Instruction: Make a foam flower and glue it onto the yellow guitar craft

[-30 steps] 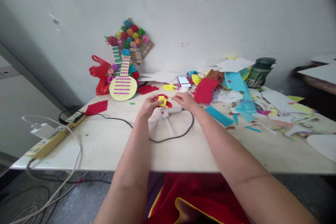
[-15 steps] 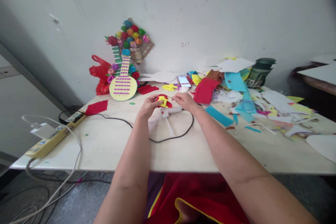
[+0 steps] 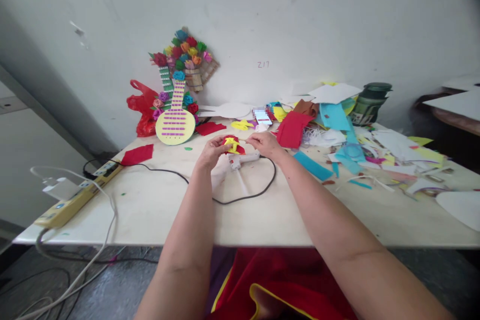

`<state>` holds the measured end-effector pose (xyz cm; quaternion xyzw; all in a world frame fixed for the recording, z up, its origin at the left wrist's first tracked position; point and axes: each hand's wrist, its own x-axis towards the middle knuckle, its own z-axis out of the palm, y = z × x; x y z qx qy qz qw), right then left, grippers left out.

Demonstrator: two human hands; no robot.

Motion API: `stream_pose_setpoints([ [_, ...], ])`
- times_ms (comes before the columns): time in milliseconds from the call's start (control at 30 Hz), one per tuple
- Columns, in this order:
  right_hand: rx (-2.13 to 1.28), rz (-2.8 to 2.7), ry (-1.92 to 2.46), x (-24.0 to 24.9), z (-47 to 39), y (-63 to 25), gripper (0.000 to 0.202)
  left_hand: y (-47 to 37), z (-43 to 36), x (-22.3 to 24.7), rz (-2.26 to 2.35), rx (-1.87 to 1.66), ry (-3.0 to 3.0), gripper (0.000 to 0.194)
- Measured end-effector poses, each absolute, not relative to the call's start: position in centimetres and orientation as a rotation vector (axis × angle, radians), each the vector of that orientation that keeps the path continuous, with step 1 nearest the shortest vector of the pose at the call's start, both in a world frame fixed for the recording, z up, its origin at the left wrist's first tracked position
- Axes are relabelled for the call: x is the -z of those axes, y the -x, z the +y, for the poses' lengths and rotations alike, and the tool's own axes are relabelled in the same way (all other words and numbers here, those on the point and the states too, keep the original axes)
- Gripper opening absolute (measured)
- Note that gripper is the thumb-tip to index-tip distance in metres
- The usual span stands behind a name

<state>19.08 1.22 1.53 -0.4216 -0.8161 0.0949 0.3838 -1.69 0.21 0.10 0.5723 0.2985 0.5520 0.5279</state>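
Observation:
Over the middle of the table, my left hand [image 3: 212, 150] is closed with its fingertips on a crepe-paper flower [image 3: 233, 145] in red and yellow. My right hand [image 3: 267, 143] is pinched shut just right of the flower. A thin pale strand [image 3: 243, 140] runs from the flower to its fingertips; whether it is thread, wire or a stick cannot be made out. Directly beneath both hands lies a white glue gun [image 3: 242, 161] with a black cord [image 3: 268, 187] looping toward me.
A yellow power strip [image 3: 62, 210] with a white charger sits at the left edge. Behind stand a lute-shaped flower decoration [image 3: 175, 127] and a red plastic bag [image 3: 142, 110]. Paper scraps [image 3: 390, 155], a phone [image 3: 262, 117], blue paper [image 3: 312, 165] and a green bottle [image 3: 372, 104] lie to the right.
The whole view has shifted very slightly. Both hands keep nearly the same place and grip, with the flower still in my left hand.

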Motion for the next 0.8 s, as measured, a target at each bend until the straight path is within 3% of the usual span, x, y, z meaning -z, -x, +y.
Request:
stream_pose_setpoints([
  [800,-0.078,-2.040,1.129,-1.92,1.37,-19.84,0.022,1.80,0.14,-0.18,0.698,-1.316,-1.395,0.031],
])
